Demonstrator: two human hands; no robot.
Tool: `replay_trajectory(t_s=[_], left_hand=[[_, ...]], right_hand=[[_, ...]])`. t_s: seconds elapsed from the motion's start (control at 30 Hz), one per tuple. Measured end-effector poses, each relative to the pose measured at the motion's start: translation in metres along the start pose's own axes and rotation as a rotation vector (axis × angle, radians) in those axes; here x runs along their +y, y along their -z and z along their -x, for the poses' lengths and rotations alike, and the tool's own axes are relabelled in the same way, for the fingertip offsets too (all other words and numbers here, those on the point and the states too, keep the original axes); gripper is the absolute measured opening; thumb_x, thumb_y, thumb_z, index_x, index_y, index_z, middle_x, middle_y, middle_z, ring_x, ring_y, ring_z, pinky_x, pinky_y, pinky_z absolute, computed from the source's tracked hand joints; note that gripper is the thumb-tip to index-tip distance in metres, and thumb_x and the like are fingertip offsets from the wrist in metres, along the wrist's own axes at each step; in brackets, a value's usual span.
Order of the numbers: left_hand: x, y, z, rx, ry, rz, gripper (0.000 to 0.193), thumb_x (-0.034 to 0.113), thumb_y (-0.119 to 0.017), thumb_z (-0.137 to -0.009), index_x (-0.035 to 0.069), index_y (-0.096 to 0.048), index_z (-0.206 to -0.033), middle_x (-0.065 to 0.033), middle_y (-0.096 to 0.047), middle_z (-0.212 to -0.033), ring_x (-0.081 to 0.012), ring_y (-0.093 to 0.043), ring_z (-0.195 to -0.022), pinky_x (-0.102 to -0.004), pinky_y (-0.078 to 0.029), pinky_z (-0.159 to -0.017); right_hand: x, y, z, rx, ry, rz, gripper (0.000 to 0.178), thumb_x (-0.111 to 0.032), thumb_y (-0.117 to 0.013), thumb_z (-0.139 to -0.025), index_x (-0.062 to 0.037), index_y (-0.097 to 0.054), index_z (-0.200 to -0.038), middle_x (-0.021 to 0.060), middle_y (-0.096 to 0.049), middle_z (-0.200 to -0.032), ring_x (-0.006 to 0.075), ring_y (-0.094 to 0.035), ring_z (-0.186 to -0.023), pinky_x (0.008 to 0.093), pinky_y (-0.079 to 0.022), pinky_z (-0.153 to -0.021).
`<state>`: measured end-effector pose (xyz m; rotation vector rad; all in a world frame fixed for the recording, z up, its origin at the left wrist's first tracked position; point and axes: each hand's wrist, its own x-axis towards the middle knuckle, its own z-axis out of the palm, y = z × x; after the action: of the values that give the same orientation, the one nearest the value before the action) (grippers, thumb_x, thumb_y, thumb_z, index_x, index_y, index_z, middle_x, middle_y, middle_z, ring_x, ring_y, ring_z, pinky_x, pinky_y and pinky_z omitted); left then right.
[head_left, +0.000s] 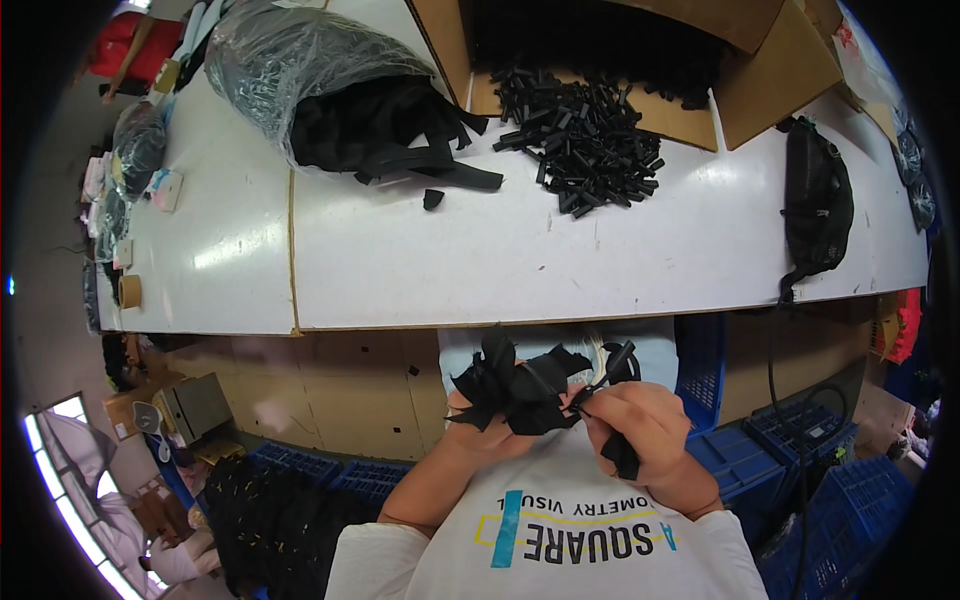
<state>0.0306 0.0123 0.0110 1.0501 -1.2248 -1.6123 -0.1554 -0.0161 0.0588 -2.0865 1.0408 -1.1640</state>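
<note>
Below the table's front edge, close to my body, my left hand (482, 444) is closed around a bunch of black fabric strips (522, 392). Its fingers are mostly hidden under the fabric. Beside it on the right, my right hand (645, 425) pinches a thin black strap with a small black plastic piece (621, 357) sticking up from the fingers. A black strip end (620, 456) hangs beneath that hand. Fingertips of both hands come near each other where the strap meets the bunch. On the white table (430, 262) lies a heap of small black plastic pieces (590, 145).
An open cardboard box (785, 75) stands behind the heap. To its left, a clear plastic bag (300, 45) spills black strips (375, 130). A black pouch (815, 205) lies at the right, a tape roll (129, 291) far left. Blue crates (700, 370) stand below the table.
</note>
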Motion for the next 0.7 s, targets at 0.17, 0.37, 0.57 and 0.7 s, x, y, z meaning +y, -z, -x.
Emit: replay_trajectory(t_s=[0.17,0.37,0.57,0.7], left_hand=[[-0.001,-0.005,-0.005,0.033,-0.206,-0.056,0.015,0.006,-0.063,-0.082,0.003,-0.060,-0.097,-0.0116,-0.062,-0.099,-0.0236,-0.060,-0.096,-0.0360,-0.047,-0.087],[0.013,-0.010,-0.022,0.085,-0.465,-0.421,0.021,0.005,-0.076,-0.065,0.012,-0.070,-0.084,-0.0062,-0.067,-0.087,-0.0235,-0.065,-0.077,-0.0288,-0.050,-0.070],[0.011,-0.006,-0.021,0.050,-0.540,-0.444,0.032,-0.007,-0.071,-0.059,-0.001,-0.068,-0.091,-0.0144,-0.066,-0.082,-0.0246,-0.064,-0.075,-0.0319,-0.050,-0.069],[0.005,-0.004,-0.020,0.045,-0.580,-0.505,0.032,-0.004,-0.074,-0.059,0.003,-0.069,-0.089,-0.0119,-0.066,-0.085,-0.0225,-0.064,-0.076,-0.0301,-0.050,-0.070]], right_hand=[[0.000,-0.001,0.001,0.025,0.008,-0.036,0.027,0.002,-0.068,-0.066,0.0023,-0.059,-0.091,0.0095,-0.058,-0.068,0.0215,-0.058,-0.054,0.0288,-0.046,-0.047],[0.005,-0.005,0.008,0.038,-0.012,-0.180,0.031,0.000,-0.071,-0.065,-0.0001,-0.058,-0.093,0.0093,-0.060,-0.070,0.0216,-0.058,-0.055,0.0296,-0.046,-0.047],[-0.003,-0.001,-0.001,-0.007,-0.030,-0.160,0.033,-0.003,-0.074,-0.065,-0.0006,-0.059,-0.095,0.0077,-0.060,-0.068,0.0195,-0.054,-0.049,0.0287,-0.042,-0.043],[0.002,-0.003,-0.001,0.006,0.021,-0.125,0.033,-0.003,-0.075,-0.065,-0.0004,-0.061,-0.094,0.0061,-0.059,-0.064,0.0180,-0.052,-0.047,0.0274,-0.040,-0.040]])
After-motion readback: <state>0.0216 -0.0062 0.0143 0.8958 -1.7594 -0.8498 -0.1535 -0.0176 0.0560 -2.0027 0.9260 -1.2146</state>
